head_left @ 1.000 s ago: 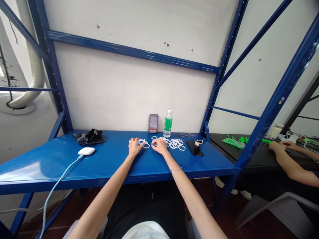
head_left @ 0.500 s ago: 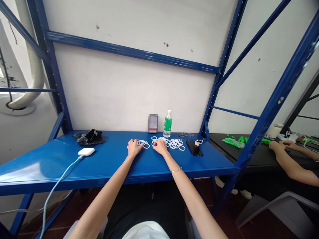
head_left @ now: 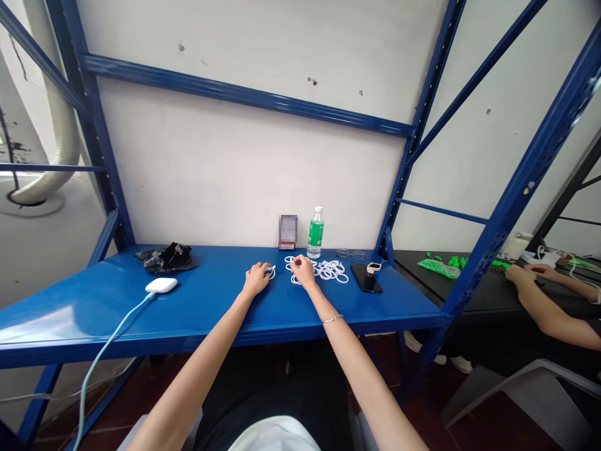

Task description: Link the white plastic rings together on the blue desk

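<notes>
A heap of several white plastic rings [head_left: 328,271] lies on the blue shelf [head_left: 197,307] in front of me. My left hand [head_left: 256,278] rests on the shelf with fingers curled over a white ring at its fingertips. My right hand [head_left: 303,271] has its fingers pinched on a white ring at the left edge of the heap. A thin bracelet sits on my right wrist.
A green-labelled water bottle [head_left: 316,233], a small card box [head_left: 288,232], glasses [head_left: 351,254], a phone with a watch [head_left: 366,277], a white charger with cable [head_left: 161,285] and black plastic [head_left: 165,257] lie on the shelf. Another person's arms [head_left: 544,300] work at the right bench.
Both hands shifted slightly right and closer together. The rings that lay between them are now gathered under the fingertips.
</notes>
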Demonstrator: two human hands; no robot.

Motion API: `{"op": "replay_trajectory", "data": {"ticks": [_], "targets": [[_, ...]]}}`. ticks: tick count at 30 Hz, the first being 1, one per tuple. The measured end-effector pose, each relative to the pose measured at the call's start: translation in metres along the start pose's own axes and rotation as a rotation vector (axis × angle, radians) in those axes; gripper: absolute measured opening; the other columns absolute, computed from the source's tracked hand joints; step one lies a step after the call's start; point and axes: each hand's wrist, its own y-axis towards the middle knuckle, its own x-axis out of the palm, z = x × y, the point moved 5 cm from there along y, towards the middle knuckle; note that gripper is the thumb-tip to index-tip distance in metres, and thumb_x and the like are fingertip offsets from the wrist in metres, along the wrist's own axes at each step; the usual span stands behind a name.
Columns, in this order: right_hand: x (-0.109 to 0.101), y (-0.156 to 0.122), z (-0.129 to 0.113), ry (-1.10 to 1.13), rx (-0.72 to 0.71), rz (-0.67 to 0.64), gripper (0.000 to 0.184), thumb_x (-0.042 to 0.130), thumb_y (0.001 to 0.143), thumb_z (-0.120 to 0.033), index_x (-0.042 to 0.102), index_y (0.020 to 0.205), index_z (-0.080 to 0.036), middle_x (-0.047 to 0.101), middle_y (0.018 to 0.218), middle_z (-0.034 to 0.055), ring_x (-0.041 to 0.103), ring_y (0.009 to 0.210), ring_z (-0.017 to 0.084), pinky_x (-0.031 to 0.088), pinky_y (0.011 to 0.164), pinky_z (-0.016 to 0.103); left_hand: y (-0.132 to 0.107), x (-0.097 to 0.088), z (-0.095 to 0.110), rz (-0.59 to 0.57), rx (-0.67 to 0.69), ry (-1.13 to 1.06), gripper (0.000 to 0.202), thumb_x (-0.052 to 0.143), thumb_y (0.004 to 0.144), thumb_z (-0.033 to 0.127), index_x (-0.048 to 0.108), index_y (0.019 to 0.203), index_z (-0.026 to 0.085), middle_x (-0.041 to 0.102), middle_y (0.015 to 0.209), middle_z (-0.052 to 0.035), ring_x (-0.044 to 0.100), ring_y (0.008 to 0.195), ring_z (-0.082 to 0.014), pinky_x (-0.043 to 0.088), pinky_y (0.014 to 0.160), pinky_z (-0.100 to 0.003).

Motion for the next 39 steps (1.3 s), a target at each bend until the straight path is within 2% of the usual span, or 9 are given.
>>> {"op": "replay_trajectory", "data": {"ticks": [3,7,11,14,17,20,24,29,39], "targets": [[0.0,0.0,0.0,0.054,0.002,0.001,0.01,0.049,0.079,-0.029,0.051,0.071,-0.023,0.062,0.077,0.0019,0.055,0.08,0.018,0.043,0.074,0.029,-0.001,-0.005,0.0,0.011,-0.023,0.015,0.039,0.039,0.081,0.009,0.061,0.112,0.021,0.06,0.118,-0.0126,0.053,0.113,-0.0287,0.04,0.093,-0.042],[0.0,0.0,-0.003,0.087,-0.007,-0.014,0.01,0.049,0.077,-0.029,0.051,0.07,-0.023,0.061,0.075,0.0013,0.056,0.076,0.018,0.043,0.071,0.029,-0.003,-0.012,0.001,0.038,-0.053,0.035,0.032,0.043,0.08,0.007,0.062,0.102,0.02,0.063,0.109,-0.0119,0.055,0.108,-0.0288,0.041,0.087,-0.039],[0.002,0.0,-0.006,0.098,-0.032,-0.039,0.01,0.05,0.077,-0.028,0.053,0.07,-0.022,0.062,0.073,0.0007,0.057,0.075,0.018,0.044,0.071,0.029,-0.006,-0.017,0.002,0.086,-0.085,0.055,0.029,0.041,0.079,0.005,0.064,0.093,0.018,0.065,0.105,-0.0125,0.054,0.107,-0.0299,0.039,0.087,-0.041],[0.003,0.0,-0.008,0.102,-0.061,-0.061,0.008,0.052,0.079,-0.026,0.056,0.073,-0.022,0.064,0.076,0.0014,0.057,0.077,0.018,0.045,0.073,0.03,-0.007,-0.021,0.005,0.128,-0.071,0.065,0.026,0.04,0.082,0.01,0.065,0.086,0.017,0.064,0.103,-0.0129,0.053,0.107,-0.0305,0.037,0.09,-0.045],[0.004,-0.002,-0.013,0.103,-0.109,-0.088,0.008,0.055,0.081,-0.027,0.06,0.076,-0.022,0.067,0.079,0.003,0.057,0.082,0.02,0.045,0.079,0.032,-0.008,-0.024,0.012,0.171,-0.01,0.073,0.027,0.039,0.087,0.019,0.066,0.088,0.017,0.064,0.105,-0.0127,0.051,0.109,-0.0304,0.034,0.095,-0.047],[0.006,-0.004,-0.018,0.115,-0.154,-0.13,0.008,0.059,0.081,-0.026,0.062,0.074,-0.022,0.068,0.08,0.0036,0.056,0.085,0.02,0.044,0.083,0.033,-0.01,-0.025,0.021,0.184,0.104,0.072,0.028,0.04,0.089,0.025,0.064,0.102,0.02,0.063,0.111,-0.0111,0.049,0.114,-0.0286,0.035,0.097,-0.044],[0.011,-0.004,-0.02,0.161,-0.162,-0.18,0.008,0.063,0.079,-0.025,0.066,0.074,-0.02,0.069,0.078,0.0034,0.059,0.083,0.019,0.046,0.081,0.032,-0.013,-0.019,0.033,0.155,0.297,0.073,0.034,0.05,0.087,0.029,0.058,0.12,0.024,0.061,0.118,-0.0077,0.048,0.117,-0.0267,0.04,0.092,-0.039],[0.016,-0.001,-0.016,0.243,-0.135,-0.21,0.01,0.061,0.079,-0.026,0.068,0.078,-0.018,0.07,0.078,0.0035,0.063,0.076,0.017,0.048,0.074,0.029,-0.01,-0.014,0.034,0.174,0.394,0.092,0.024,0.047,0.093,0.034,0.064,0.106,0.022,0.061,0.108,-0.0097,0.051,0.108,-0.0264,0.044,0.084,-0.037],[0.02,-0.002,-0.014,0.339,-0.124,-0.238,0.02,0.06,0.08,-0.034,0.067,0.087,-0.017,0.069,0.081,0.0041,0.064,0.075,0.016,0.05,0.07,0.027,-0.007,-0.017,0.028,0.253,0.393,0.086,0.022,0.043,0.095,0.028,0.061,0.087,0.019,0.061,0.094,-0.0079,0.052,0.094,-0.0233,0.044,0.078,-0.034]]}}
